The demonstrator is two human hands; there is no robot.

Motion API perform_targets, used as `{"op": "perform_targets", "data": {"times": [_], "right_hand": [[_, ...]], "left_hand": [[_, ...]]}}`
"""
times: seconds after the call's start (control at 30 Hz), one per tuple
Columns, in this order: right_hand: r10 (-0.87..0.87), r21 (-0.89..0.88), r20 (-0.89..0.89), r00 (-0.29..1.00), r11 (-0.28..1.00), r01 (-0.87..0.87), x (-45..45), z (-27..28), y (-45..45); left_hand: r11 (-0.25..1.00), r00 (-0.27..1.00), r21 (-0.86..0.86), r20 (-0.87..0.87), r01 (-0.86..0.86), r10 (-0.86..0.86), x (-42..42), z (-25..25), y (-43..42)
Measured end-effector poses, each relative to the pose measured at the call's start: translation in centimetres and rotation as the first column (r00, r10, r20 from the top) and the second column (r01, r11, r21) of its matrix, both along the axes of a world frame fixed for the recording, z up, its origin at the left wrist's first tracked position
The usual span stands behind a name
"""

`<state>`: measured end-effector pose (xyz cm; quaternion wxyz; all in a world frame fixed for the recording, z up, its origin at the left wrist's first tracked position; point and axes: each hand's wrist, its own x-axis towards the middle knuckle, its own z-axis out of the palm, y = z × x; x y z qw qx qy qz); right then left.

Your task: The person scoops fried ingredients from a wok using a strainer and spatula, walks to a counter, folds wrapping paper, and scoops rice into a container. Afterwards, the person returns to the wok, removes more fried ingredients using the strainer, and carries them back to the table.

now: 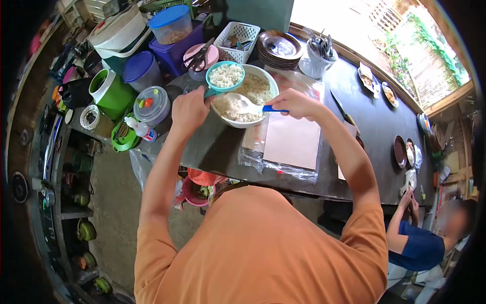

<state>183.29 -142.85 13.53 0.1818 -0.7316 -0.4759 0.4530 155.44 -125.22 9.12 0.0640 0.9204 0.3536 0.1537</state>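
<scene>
My left hand [191, 110] is closed round the handle of a small teal cup [210, 92], which is heaped with white rice [226, 75] and held over the far rim of a large white bowl [274, 87]. In my right hand [298, 105] is a rice paddle [266, 108] with a blue handle. Its pale blade dips into the rice in the bowl. To the right of the bowl, a stack of brown paper sheets [292, 140] lies on clear plastic.
Behind the bowl stand a stack of brown plates [279, 46], a white basket [238, 43] and a cutlery pot [321, 57]. Lidded containers [152, 105] crowd the left. A knife [343, 107] lies right of the paper. Another person [422, 238] sits at the far right.
</scene>
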Motion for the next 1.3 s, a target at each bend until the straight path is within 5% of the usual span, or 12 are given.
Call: {"op": "perform_targets", "data": {"times": [0.17, 0.23, 0.37, 0.43, 0.53, 0.57, 0.73, 0.8, 0.93, 1.07, 1.2, 1.3], "right_hand": [[0.040, 0.157, 0.045, 0.998, 0.986, -0.047, 2.4, 2.6, -2.1], [-0.213, 0.353, 0.126, 0.969, 0.923, 0.157, 2.2, 3.7, -2.8], [-0.314, 0.556, 0.291, 0.904, 0.825, 0.107, -0.6, 4.4, -2.7], [-0.372, 0.743, 0.582, 0.723, 0.604, -0.288, -2.0, 3.2, -2.2], [-0.329, 0.545, 0.782, 0.529, 0.773, -0.325, -4.9, 4.4, -2.8], [-0.376, 0.595, 0.775, 0.507, 0.706, -0.385, -4.5, 4.0, -2.7], [-0.403, 0.715, 0.596, 0.694, 0.660, -0.231, -2.4, 4.4, -2.5], [-0.261, 0.746, 0.519, 0.814, 0.603, -0.282, -1.8, 3.1, -2.1], [-0.228, 0.447, 0.667, 0.709, 0.884, -0.137, -3.9, 3.5, -2.2], [-0.334, 0.658, 0.592, 0.733, 0.726, -0.201, -1.4, 2.1, -1.4], [-0.177, 0.633, 0.512, 0.841, 0.739, -0.230, -2.8, 3.0, -1.9], [-0.214, 0.473, 0.678, 0.703, 0.859, -0.195, -4.2, 3.4, -1.8]], "left_hand": [[0.998, 0.994, 0.042, 0.097, -0.056, 0.052, -0.8, 1.0, 0.1], [0.998, 0.997, 0.037, 0.059, -0.047, 0.045, -0.8, 1.6, 0.2], [1.000, 1.000, 0.020, -0.013, 0.006, -0.006, 0.1, 1.9, 0.3], [0.998, 0.999, 0.048, -0.022, 0.030, -0.029, 0.7, 2.1, 0.1], [0.990, 0.997, 0.120, -0.025, 0.075, -0.073, 1.2, 1.8, 0.2], [0.981, 0.995, 0.165, -0.018, 0.099, -0.097, 1.2, 1.6, 0.4], [0.972, 0.992, 0.208, 0.033, 0.111, -0.121, 1.0, 1.3, 0.5], [0.973, 0.992, 0.205, 0.041, 0.106, -0.117, 1.2, 1.6, 0.2], [0.979, 0.992, 0.166, 0.020, 0.120, -0.125, 1.6, 0.8, -0.1], [0.978, 0.990, 0.156, 0.015, 0.137, -0.141, 1.6, 1.3, -0.3], [0.988, 0.993, 0.096, 0.003, 0.120, -0.121, 1.4, 2.3, -0.3], [0.983, 0.993, 0.147, -0.060, 0.109, -0.102, 1.6, 1.8, -0.5]]}}
